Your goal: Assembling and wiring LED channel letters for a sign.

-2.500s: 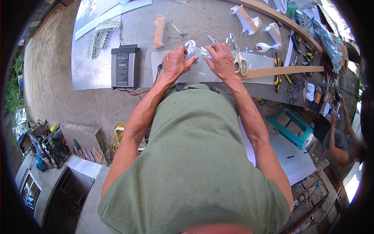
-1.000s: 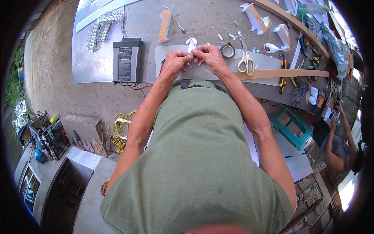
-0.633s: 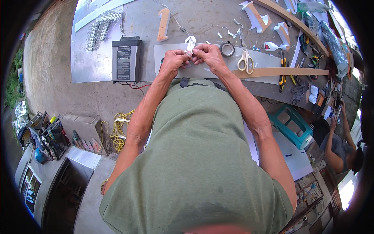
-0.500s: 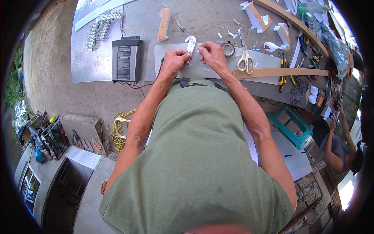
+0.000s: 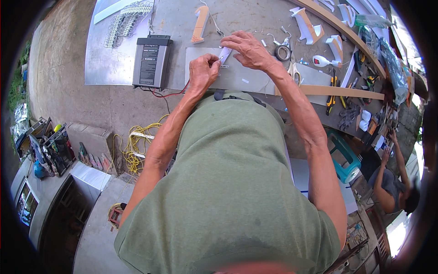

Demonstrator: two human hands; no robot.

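My left hand (image 5: 204,73) is closed in a pinch at the near end of a small white flat piece (image 5: 226,55); what exactly sits between thumb and finger is too small to make out. A short thin strip (image 5: 224,66) shows beside the fingertips. Over the far end of the white piece reaches my right hand (image 5: 248,50), its fingers stretched out and partly covering it. Both hands are above a grey flat sheet (image 5: 255,82) on the table. Right of my right hand, a roll of dark tape (image 5: 282,53) overlaps the scissors (image 5: 294,73).
A black power unit (image 5: 152,63) with red and black wires stands left. Beyond are a numeral-shaped tan and white piece (image 5: 200,25) and coiled light modules (image 5: 125,25). A tan strip (image 5: 337,91), pliers (image 5: 332,93) and a glue bottle (image 5: 321,60) lie right. Another person (image 5: 392,182) works far right.
My right hand has gone from a pinch to stretched fingers and moved forward over the white piece. The tape roll has shifted right onto the scissors. My left hand stays pinched.
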